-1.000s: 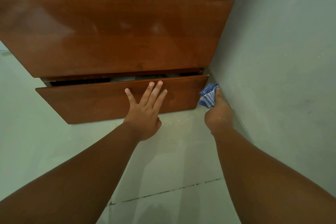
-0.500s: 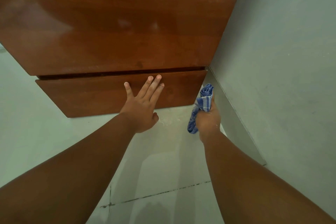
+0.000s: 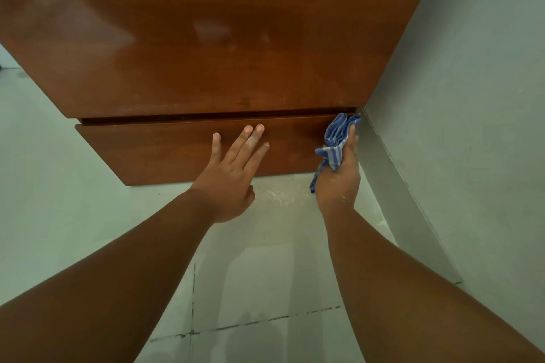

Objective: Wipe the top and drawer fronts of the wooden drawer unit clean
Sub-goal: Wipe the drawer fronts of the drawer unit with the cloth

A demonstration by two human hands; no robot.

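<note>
The wooden drawer unit (image 3: 206,47) fills the upper part of the head view, brown and glossy, seen from above. Its bottom drawer front (image 3: 165,150) sits almost flush under the larger drawer front above it. My left hand (image 3: 233,174) lies flat against the bottom drawer front, fingers spread and empty. My right hand (image 3: 339,177) grips a bunched blue and white striped cloth (image 3: 337,138) and presses it against the right end of the bottom drawer front, next to the wall.
A pale grey wall (image 3: 472,97) with a skirting board (image 3: 395,191) runs along the right, close to my right hand. The light tiled floor (image 3: 259,283) shows dust near the unit's base and dark grout lines.
The bottom drawer, open a gap one second ago, is now pushed in under my left hand. My right hand lifted the cloth from the floor corner up onto the drawer's right end.
</note>
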